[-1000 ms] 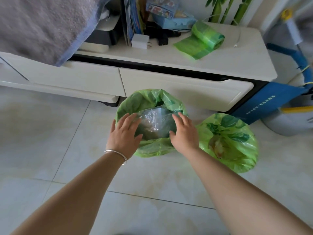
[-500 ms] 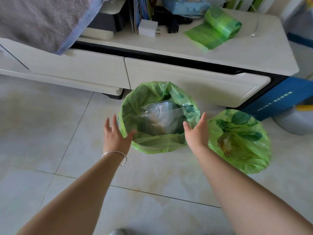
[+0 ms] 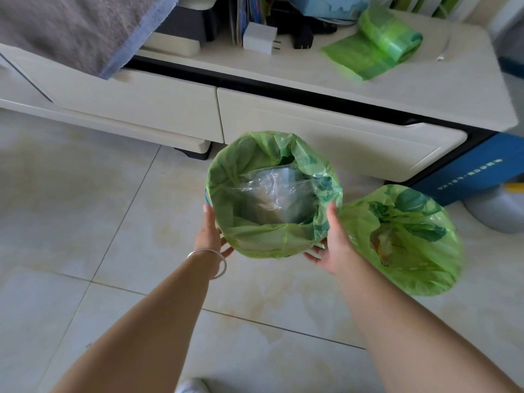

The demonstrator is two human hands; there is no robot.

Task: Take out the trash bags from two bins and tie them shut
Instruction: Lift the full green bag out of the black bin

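Observation:
Two bins lined with green trash bags stand on the tiled floor before a low cabinet. The nearer left bag [image 3: 263, 242] is folded over its bin's rim, with clear plastic and brownish waste inside. My left hand [image 3: 211, 236] is at the bin's left side, fingers tucked under the folded bag edge. My right hand [image 3: 330, 242] is at its right side, fingers likewise under the edge. The second bag [image 3: 425, 268] covers the bin to the right and holds some rubbish; neither hand touches it.
A cream cabinet [image 3: 326, 131] with drawers runs along the back. On its top lie a roll of green bags [image 3: 380, 46], a white charger [image 3: 259, 38] and books. A grey blanket [image 3: 71, 26] hangs at left. A blue panel [image 3: 482, 177] stands at right.
Both hands moved off the top of the left bag, spread apart, and dropped to the bin's two sides with fingers under the folded edge. The camera moved closer.

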